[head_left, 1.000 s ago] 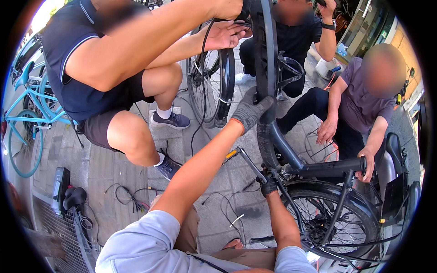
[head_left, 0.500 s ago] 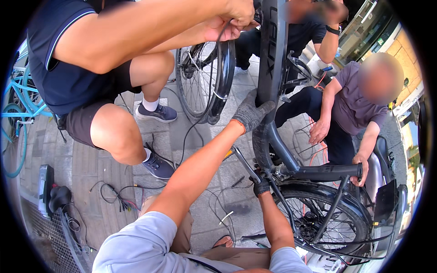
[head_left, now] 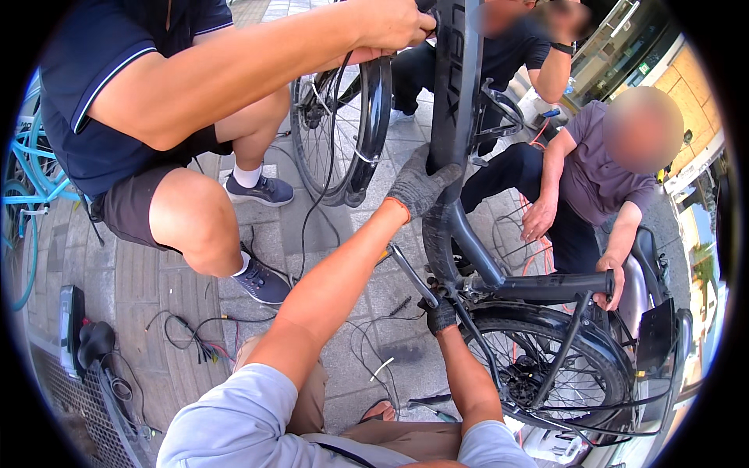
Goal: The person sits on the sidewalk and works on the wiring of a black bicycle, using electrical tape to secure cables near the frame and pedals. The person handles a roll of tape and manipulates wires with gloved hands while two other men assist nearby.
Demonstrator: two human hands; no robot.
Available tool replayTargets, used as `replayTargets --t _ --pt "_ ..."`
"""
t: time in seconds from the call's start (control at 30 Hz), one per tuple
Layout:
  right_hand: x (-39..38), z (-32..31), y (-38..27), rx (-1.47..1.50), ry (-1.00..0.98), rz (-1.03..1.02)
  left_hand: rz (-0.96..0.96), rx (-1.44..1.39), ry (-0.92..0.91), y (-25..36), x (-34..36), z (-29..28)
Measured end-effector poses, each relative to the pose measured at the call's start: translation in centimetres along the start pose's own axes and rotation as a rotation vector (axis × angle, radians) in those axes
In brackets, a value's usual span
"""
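Observation:
A dark bicycle frame [head_left: 454, 101] stands tilted before me, its thick tube running up and away. My left hand [head_left: 421, 187], in a grey knit glove with an orange cuff, is closed round that tube above its bend. Lower down, my right hand [head_left: 441, 317], in a dark glove, is closed beside the crank arm [head_left: 413, 274] and the bottom bracket. Its fingers are partly hidden, so what they grip does not show clearly. The rear wheel [head_left: 558, 366] is on the frame at the right. A person's hand [head_left: 610, 282] holds the end of the frame's other tube.
At the left a person's hand [head_left: 398, 23] works with a black cable near the front wheel [head_left: 339, 129]. Another person sits behind the frame. Loose cables [head_left: 199, 335] lie on the paving. A saddle [head_left: 95, 343] rests lower left, a blue bicycle [head_left: 39, 168] beyond it.
The frame and both my hands appear slightly further left in view. My grip looks the same. The hands of the person at the left have shifted along the cable.

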State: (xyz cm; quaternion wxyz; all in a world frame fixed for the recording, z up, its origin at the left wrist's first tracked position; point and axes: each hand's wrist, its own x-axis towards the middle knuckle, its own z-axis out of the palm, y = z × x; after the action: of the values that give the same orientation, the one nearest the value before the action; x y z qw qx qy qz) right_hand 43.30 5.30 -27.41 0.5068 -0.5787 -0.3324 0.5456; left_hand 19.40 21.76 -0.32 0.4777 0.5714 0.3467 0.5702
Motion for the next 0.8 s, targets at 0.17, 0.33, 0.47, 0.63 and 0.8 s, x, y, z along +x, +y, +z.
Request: replayTargets --t 0.17,0.33,0.47,0.63,0.8 --pt "0.5 -0.4 0.7 0.048 -0.013 -0.009 0.011 -0.016 -0.003 0.3 -0.1 0.1" --pt "0.8 -0.9 1.0 0.066 0.008 -0.017 -0.027 -0.081 -0.014 1.2 -0.5 0.2" --pt "0.3 -0.2 0.3 0.127 0.005 0.038 -0.042 -0.070 -0.013 1.1 -0.3 -0.1" --pt "-0.4 0.5 -0.7 0.139 0.085 0.040 -0.060 -0.100 -0.020 0.9 -0.3 0.4" --pt "-0.1 1.2 -0.1 0.144 0.156 0.032 0.003 -0.059 0.037 0.2 -0.3 0.6"
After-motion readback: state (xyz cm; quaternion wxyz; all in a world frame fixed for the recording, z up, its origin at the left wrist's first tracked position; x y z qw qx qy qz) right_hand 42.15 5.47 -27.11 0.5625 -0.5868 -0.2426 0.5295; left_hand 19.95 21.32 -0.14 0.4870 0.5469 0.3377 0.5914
